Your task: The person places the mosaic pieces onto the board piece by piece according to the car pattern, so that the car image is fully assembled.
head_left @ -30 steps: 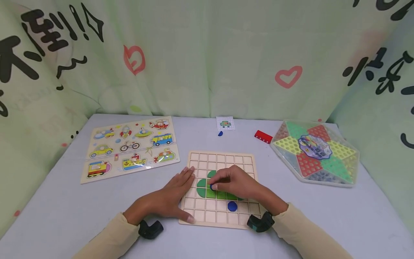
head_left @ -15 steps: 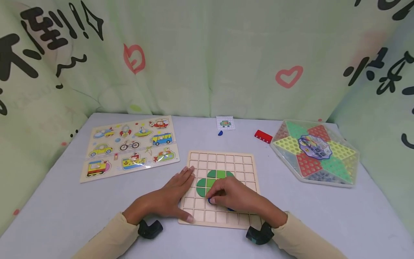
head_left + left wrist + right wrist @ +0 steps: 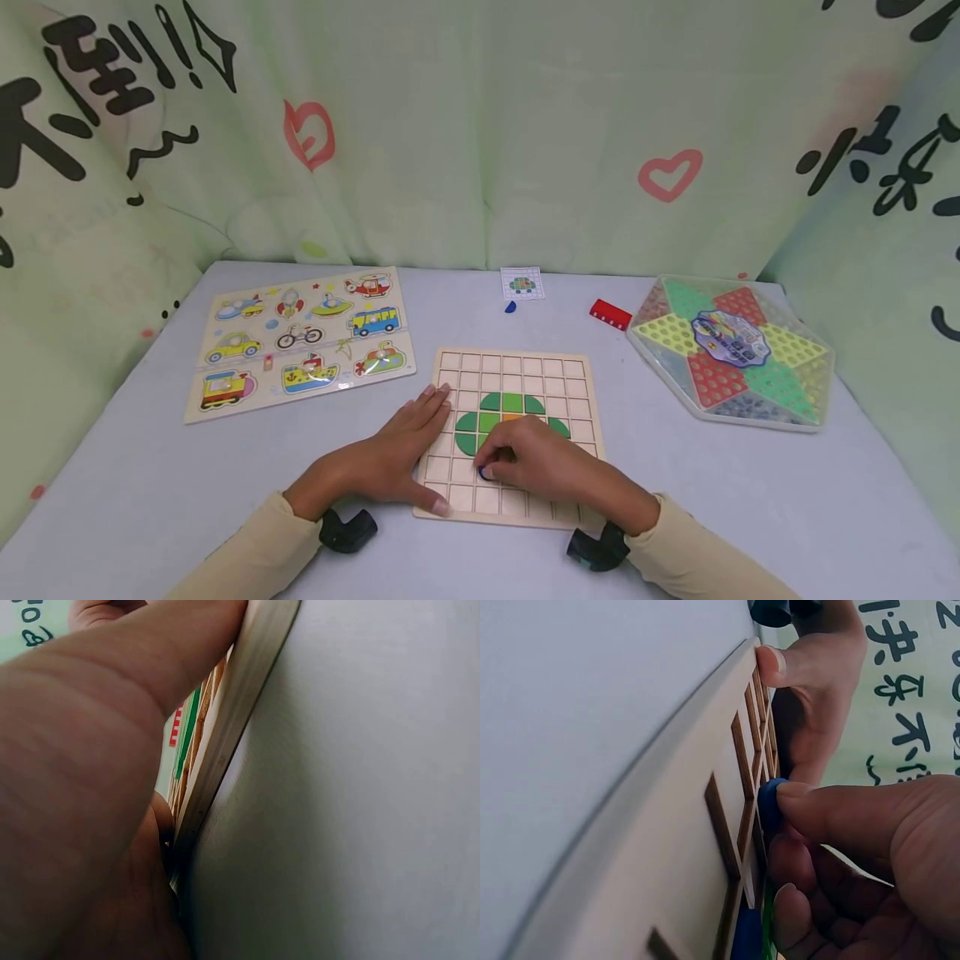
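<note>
In the head view, a wooden grid board (image 3: 487, 501) lies mid-table, with green pieces (image 3: 490, 423) and an orange piece set in its cells. My right hand (image 3: 540, 457) pinches a small blue round piece (image 3: 769, 801) between thumb and fingers, at the cells just below the green ones. Under that hand another blue piece (image 3: 747, 934) shows in the right wrist view; the head view hides it. Along the board's left edge rests my left hand (image 3: 393, 450), fingers extended and thumb on the near corner. The left wrist view shows the board's side edge (image 3: 225, 750) beside this hand.
Beyond the board lie a printed pattern card (image 3: 522, 284), a small blue piece (image 3: 511, 307) and a red strip (image 3: 611, 314). A vehicle puzzle board (image 3: 300, 342) is at the left. A clear hexagonal box (image 3: 731, 354) with a coloured star stands at the right. A curtain hangs behind.
My right hand has moved from over the green pieces toward the near side, carrying the blue round piece to the row below. More green pieces and an orange one are uncovered. The left hand stays put.
</note>
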Tool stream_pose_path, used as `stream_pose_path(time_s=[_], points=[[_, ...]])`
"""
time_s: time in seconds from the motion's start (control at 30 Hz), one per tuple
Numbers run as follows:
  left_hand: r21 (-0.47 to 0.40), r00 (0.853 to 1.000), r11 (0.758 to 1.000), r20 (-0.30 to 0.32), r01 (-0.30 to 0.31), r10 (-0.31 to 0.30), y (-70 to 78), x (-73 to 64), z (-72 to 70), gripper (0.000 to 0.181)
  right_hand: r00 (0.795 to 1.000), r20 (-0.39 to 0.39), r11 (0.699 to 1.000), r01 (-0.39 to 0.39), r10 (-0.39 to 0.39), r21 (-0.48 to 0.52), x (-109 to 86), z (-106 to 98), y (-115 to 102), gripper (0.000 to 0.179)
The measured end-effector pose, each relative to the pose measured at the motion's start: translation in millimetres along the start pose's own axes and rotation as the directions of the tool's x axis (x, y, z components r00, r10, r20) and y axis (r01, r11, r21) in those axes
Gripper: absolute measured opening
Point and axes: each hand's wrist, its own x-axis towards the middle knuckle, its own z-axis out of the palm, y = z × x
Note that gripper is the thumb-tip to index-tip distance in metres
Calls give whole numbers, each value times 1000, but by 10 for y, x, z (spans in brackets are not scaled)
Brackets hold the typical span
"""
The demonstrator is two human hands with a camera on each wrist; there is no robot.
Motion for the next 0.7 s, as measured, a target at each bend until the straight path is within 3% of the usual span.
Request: stream_pose_path(time_s=[0.3,0.7], points=[[-13,1000,1000,4,5,-5,11,-8,-13,126,999,25,993,44,-41,-112,12,-19,-29,10],[-13,1000,1000,5,16,-16,20,9,-10,126,1000,14,997,-13,14,-79,35,-116,-64,13]])
